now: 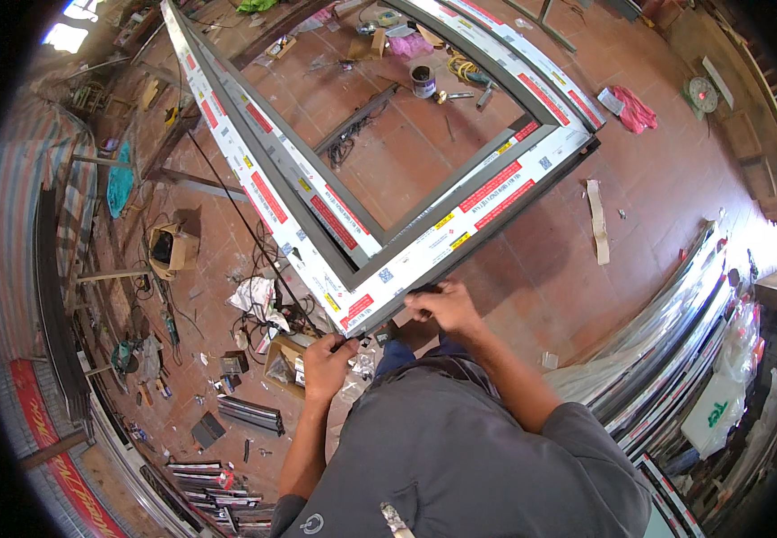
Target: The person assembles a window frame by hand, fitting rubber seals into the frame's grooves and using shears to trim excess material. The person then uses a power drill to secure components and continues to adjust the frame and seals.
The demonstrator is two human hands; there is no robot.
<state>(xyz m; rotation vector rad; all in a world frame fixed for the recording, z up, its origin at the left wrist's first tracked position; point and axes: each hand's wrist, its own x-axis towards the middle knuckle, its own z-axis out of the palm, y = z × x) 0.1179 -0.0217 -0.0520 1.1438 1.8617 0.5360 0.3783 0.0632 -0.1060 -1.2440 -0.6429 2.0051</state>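
A large window frame (429, 235) of dark grey profiles spreads out in front of me, its faces covered in white and red protective film. At its near left corner, my left hand (326, 366) is closed with thumb and fingertips pinched on the frame's edge. My right hand (447, 308) is farther right on the same near side. Its fingers are curled against the dark outer edge (514, 202), and whatever they grip is too small to make out. A second film-covered profile (294, 170) lies inside the frame's left side.
Beyond the frame, a paint can (423, 82) stands on the tiled floor. An open cardboard box (285, 366) sits below my left hand, another box (173, 247) farther left. Long wrapped profiles (666, 332) are stacked at right. A pink cloth (632, 109) lies beyond the right corner.
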